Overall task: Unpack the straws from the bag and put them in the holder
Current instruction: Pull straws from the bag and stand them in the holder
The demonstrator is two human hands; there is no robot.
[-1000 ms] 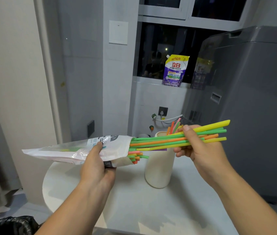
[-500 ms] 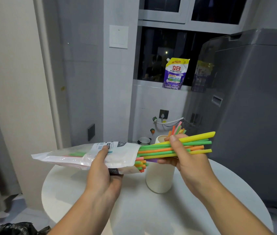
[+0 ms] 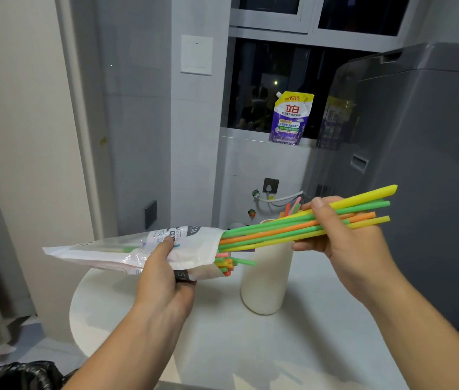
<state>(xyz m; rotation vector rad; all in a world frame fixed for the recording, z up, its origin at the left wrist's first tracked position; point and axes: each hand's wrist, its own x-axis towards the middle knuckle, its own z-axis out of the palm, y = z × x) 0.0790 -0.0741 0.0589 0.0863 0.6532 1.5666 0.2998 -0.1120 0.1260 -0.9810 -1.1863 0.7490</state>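
My right hand [image 3: 343,243] pinches the straws [image 3: 273,230], thumb on top, fingers curled beneath | my left hand [image 3: 163,274] grips the bag [image 3: 115,250] near its mouth | straws' long axis rises rightward from the bag mouth, tips pointing right, crossing above the holder [image 3: 264,285]

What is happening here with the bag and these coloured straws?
A person is partway through unpacking. The left hand grips the bag, and the right hand pinches a bunch of long straws, whose ends lie in the bag's mouth. More straws sit inside the bag. The white holder stands on the table with a few straws in it.
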